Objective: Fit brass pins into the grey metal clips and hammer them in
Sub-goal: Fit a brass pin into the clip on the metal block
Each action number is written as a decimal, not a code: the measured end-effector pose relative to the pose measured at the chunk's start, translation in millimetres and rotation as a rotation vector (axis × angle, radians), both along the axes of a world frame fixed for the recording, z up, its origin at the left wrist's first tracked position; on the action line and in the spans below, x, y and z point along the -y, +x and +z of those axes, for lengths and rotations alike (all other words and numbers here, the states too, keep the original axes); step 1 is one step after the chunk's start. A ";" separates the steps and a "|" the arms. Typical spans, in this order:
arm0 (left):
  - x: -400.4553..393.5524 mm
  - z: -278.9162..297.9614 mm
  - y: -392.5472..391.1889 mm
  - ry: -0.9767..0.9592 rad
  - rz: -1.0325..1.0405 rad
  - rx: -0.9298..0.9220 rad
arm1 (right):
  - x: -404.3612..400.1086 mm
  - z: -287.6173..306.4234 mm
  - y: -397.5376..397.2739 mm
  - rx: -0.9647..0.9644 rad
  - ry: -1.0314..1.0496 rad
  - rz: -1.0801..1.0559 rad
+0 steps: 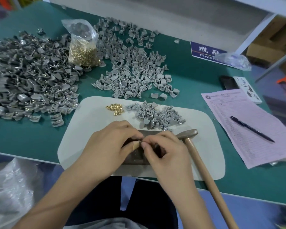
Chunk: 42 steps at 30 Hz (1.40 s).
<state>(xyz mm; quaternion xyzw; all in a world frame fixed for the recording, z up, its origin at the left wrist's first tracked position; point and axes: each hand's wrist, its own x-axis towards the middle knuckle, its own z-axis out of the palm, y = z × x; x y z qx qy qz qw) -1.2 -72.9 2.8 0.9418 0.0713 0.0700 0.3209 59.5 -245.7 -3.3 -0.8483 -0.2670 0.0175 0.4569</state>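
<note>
A clear plastic bag (82, 45) is standing toward the far left of the bench (196, 76), holding brass pins in its lower part and darker pieces near its tied top. Grey metal clips are lying loose around it: a large heap (28, 76) by the left edge and a wide scatter (132, 66) toward the far edge. A crumpled clear bag (234, 61) is sitting by the far right corner, partly covering a blue sign (203, 50).

The bench is wearing a green cover, and a pale mat (89, 129) is lying at its near edge. On the mat, a little cluster of loose brass pins (115, 108) is lying just beside a smaller pile of grey clips (157, 115). A dark metal block (137, 156) is sitting nearer the person, and a hammer (188, 134) is resting by it, its wooden handle running off the near edge. Toward the right edge, a pen (251, 128) is lying on a pink form (238, 139), beside a black phone (228, 82). A white shelf frame and cardboard boxes are showing beyond.

Over the block, the left hand (109, 146) and right hand (165, 151) are meeting, fingers (144, 144) curled and pinching something small between them; it is too hidden to tell whether it is a clip, a pin, or both.
</note>
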 end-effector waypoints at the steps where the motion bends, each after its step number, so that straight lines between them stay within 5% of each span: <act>1: 0.4 -1.7 -0.6 -0.030 0.018 -0.004 | -2.2 -0.3 -0.1 0.042 -0.053 -0.012; 6: 1.0 -4.6 -1.6 -0.213 0.078 0.007 | -7.1 5.0 -1.0 0.200 -0.235 -0.032; 13: 1.4 -3.9 -3.2 -0.183 0.097 0.017 | -9.8 10.9 0.8 0.194 -0.305 -0.033; 26: -1.0 -8.7 -0.2 -0.243 0.108 0.084 | -29.0 54.5 10.5 0.447 -0.764 0.283; 35: 0.5 -9.1 -2.1 -0.235 0.140 0.081 | -8.5 23.1 15.0 0.183 -0.313 0.156; 42: -1.0 -6.9 -5.1 -0.138 0.087 0.086 | -8.3 17.3 18.8 0.142 -0.255 0.153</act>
